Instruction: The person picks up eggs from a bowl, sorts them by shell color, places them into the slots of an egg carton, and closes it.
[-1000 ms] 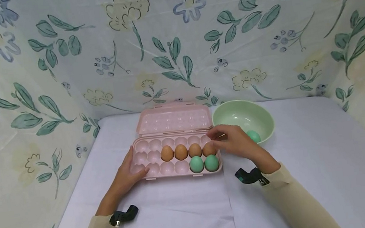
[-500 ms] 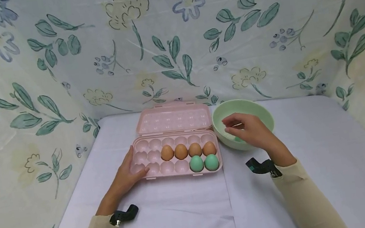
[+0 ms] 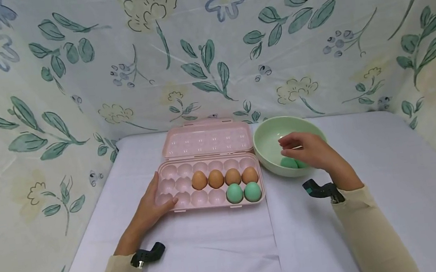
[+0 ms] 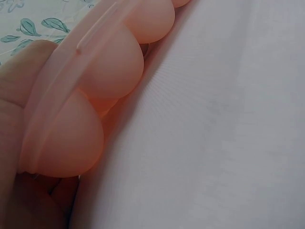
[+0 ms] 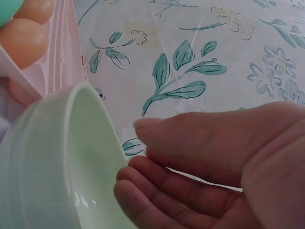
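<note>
A pink egg carton lies with its lid folded back. Its middle row holds several brown eggs; two green eggs sit at the right of the front row. My left hand grips the carton's left end, thumb over the front corner; in the left wrist view that hand lies against the carton's rim. Over the light green bowl hovers my right hand, fingers loosely bent, holding nothing. Green eggs lie in the bowl beneath it, partly hidden by the hand.
White cloth covers the table. Floral fabric hangs behind and on both sides. The bowl stands close against the carton's right side, near the table's back edge.
My right hand has moved right, from the carton's right end to above the bowl. The left hand stays on the carton, and the eggs in it have not shifted.
</note>
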`<state>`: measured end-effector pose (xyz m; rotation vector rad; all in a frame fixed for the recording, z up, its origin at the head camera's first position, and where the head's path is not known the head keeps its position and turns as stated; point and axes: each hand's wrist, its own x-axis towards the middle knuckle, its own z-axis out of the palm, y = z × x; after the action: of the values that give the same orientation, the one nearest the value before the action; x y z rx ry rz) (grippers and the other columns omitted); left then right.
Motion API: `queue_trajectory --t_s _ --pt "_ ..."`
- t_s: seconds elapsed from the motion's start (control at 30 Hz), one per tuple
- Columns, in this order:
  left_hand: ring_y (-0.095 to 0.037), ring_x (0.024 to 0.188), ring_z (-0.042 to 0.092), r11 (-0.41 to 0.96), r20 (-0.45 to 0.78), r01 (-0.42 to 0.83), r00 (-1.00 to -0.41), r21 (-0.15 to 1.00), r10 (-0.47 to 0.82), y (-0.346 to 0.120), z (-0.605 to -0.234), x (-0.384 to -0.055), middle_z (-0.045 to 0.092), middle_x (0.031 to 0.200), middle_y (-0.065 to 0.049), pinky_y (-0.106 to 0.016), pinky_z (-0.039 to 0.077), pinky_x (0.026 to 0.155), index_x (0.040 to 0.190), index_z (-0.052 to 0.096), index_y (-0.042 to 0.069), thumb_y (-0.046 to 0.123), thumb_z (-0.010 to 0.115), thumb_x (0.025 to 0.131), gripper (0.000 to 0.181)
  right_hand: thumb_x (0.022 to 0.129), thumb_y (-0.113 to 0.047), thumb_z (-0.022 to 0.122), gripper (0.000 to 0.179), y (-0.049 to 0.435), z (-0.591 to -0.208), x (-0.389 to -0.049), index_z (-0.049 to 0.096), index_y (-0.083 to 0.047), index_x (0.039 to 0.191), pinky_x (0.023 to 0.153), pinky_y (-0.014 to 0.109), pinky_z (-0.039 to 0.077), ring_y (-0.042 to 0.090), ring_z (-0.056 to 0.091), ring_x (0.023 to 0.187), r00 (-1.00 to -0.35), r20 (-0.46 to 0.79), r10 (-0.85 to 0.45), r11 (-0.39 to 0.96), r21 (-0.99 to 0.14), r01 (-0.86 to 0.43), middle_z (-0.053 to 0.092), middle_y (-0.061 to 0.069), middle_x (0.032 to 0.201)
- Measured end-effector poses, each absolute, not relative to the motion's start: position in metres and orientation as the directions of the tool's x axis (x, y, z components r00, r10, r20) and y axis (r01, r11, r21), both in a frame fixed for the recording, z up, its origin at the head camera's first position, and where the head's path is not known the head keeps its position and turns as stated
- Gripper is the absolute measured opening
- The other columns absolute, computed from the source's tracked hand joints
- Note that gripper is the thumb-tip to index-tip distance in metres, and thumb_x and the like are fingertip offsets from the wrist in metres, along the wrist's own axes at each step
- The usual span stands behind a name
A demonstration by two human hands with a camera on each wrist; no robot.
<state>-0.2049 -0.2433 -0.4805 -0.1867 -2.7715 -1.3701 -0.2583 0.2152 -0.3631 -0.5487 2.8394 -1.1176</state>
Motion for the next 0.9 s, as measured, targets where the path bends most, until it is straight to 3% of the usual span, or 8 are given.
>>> queue_trajectory --t_s 0.43,0.9 --pt "-0.031 0.147 0.013 0.595 0.114 0.147 -0.989 0.79 0.094 -0.246 -0.478 -0.207 0.008 0.162 -0.006 -0.059 0.02 0.112 0.156 0.0 0.018 0.045 0.074 0.079 0.11 0.092 -0.026 0.067 0.044 0.231 -0.367 -0.269 0.061 0.002 0.126 0.093 0.05 0.048 0.033 0.06 0.111 -0.937 0.028 -0.347 0.712 -0.642 -0.283 0.065 0.019 0.119" --pt "-0.032 0.147 0.012 0.582 0.087 0.123 -0.992 0.804 0.089 -0.244 -0.479 -0.204 0.009 0.162 -0.007 -0.06 0.018 0.112 0.156 0.001 0.02 0.045 0.074 0.079 0.109 0.091 -0.025 0.067 0.044 0.234 -0.377 -0.273 0.062 0.007 0.122 0.093 0.05 0.048 0.035 0.059 0.11 -0.939 -0.065 -0.338 0.766 -0.599 -0.234 0.066 0.02 0.116"
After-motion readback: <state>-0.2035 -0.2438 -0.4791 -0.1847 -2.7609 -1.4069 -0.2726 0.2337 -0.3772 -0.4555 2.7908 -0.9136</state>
